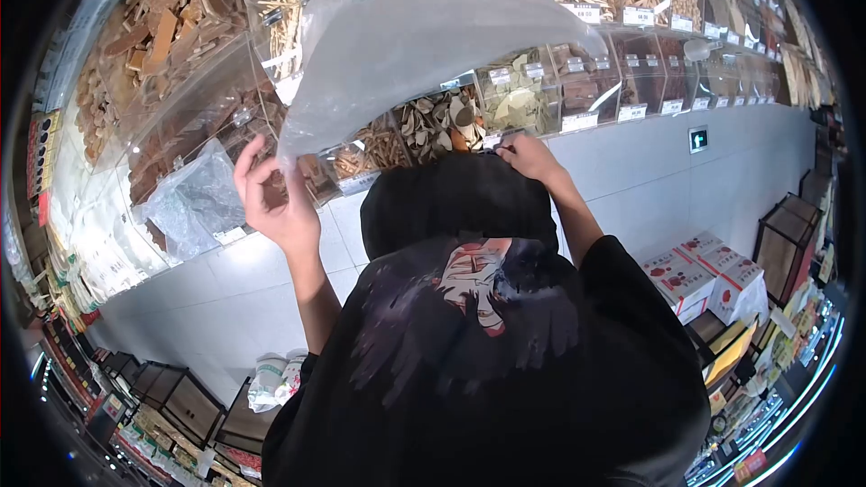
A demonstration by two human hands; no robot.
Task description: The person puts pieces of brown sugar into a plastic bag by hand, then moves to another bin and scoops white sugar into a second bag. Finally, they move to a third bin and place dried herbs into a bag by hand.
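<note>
Our left hand (275, 203) was raised toward the wall of clear bins, its grip pinched on the lower edge of a large, cloudy plastic bag (406, 45). The bag billowed upward and spread across the fronts of several bins, hiding part of them. Our right hand (530, 158) reached the lip of a bin of dried shell-like slices (442, 122), just beside a bin of pale leaves (519, 99). Its fingers curled against the bin front, and we could not tell whether that grip was clenched on anything. A second crumpled bag (194, 198) sat in a bin well to the left, under a bin of brown bark pieces (153, 27). Red-and-white boxes (704, 275) were stacked low on the right.
</note>
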